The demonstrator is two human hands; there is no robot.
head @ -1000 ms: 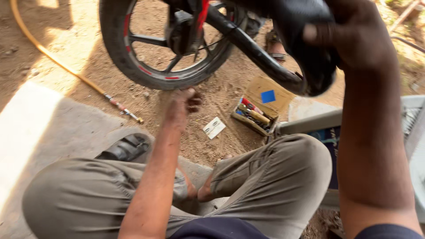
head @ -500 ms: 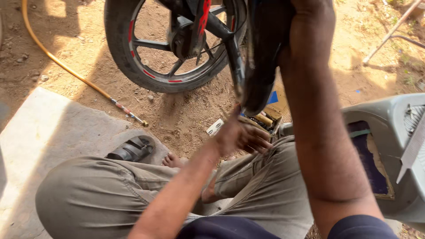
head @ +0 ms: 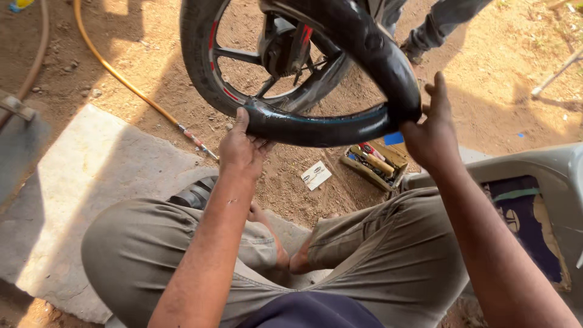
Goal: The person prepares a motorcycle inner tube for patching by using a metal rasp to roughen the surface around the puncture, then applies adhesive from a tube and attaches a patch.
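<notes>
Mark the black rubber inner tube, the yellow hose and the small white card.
black rubber inner tube [head: 316, 127], head view, lower curve.
yellow hose [head: 130, 88], head view, mid-length on dirt.
small white card [head: 316, 175], head view, centre.

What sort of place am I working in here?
Likely an open-air roadside tyre repair spot: bare dirt ground, a motorcycle wheel standing nearby, an open small toolbox on the dirt, and both hands holding a black inner tube.
</notes>
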